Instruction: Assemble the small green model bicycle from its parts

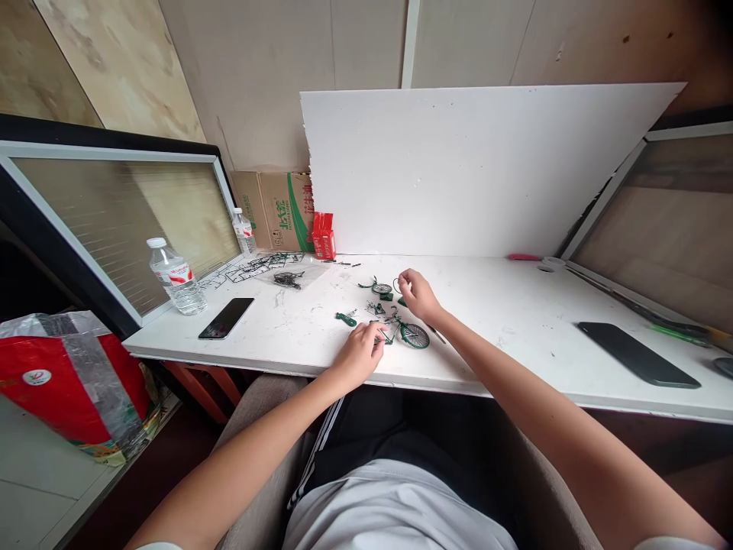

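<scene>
Near the table's front edge, my left hand (363,351) is closed on the frame of a small green model bicycle, whose spoked front wheel (414,335) points right. My right hand (420,296) is closed just behind the model, its fingertips at a thin dark ring-shaped part (396,285). Left of that ring lies a separate spoked wheel (382,289) with a curved green piece. Small green parts (376,308) are scattered between my hands, and a green oblong part (346,318) rests beyond my left fingers. A thin dark tool lies partly under my right wrist.
On the white table (309,347), a phone (227,318) and a water bottle (176,276) stand left; another phone (637,354) lies right. Dark sprues (257,265), a bag of parts (288,279), a red box (324,236) and a cardboard box (278,210) are behind.
</scene>
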A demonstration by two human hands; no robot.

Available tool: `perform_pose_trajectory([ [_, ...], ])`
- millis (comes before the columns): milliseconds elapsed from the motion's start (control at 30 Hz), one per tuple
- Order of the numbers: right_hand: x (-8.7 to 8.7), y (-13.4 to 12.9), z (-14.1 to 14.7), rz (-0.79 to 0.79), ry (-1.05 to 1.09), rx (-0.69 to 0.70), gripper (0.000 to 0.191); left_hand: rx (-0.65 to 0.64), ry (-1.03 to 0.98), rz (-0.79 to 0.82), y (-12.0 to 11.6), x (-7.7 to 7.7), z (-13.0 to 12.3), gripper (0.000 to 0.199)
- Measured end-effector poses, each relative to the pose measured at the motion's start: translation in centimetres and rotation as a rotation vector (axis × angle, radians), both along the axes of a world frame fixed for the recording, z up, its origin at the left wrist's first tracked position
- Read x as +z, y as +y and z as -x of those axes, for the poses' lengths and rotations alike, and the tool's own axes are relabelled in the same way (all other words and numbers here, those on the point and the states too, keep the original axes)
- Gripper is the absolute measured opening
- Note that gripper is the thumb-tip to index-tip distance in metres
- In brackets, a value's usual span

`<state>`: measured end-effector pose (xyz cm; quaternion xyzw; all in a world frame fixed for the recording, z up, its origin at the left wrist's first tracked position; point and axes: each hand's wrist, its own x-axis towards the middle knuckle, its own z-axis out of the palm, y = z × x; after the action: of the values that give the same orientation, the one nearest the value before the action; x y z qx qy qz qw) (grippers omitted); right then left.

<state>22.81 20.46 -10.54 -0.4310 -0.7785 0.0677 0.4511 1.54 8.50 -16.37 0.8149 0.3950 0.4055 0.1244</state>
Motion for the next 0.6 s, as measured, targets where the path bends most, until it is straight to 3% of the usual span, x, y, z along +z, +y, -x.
perform_pose_trajectory([
  [133,0.3,-4.2,0.3,-0.052,0.032,0.088,0.026,-0.002,-0.003,0.008,0.1,-0.2,0.1,0.038],
  [333,-0.4,-9.9,-0.4,-0.085,-0.172,0.148,0.023,-0.024,-0.039,0.009,0.3,-0.4,0.2,0.052],
  [600,-3.0,-10.8,-0.9,-0.144,-0.270,0.160,0.018,-0.018,-0.071,0.037,-0.1,0.2,0.1,0.043],
])
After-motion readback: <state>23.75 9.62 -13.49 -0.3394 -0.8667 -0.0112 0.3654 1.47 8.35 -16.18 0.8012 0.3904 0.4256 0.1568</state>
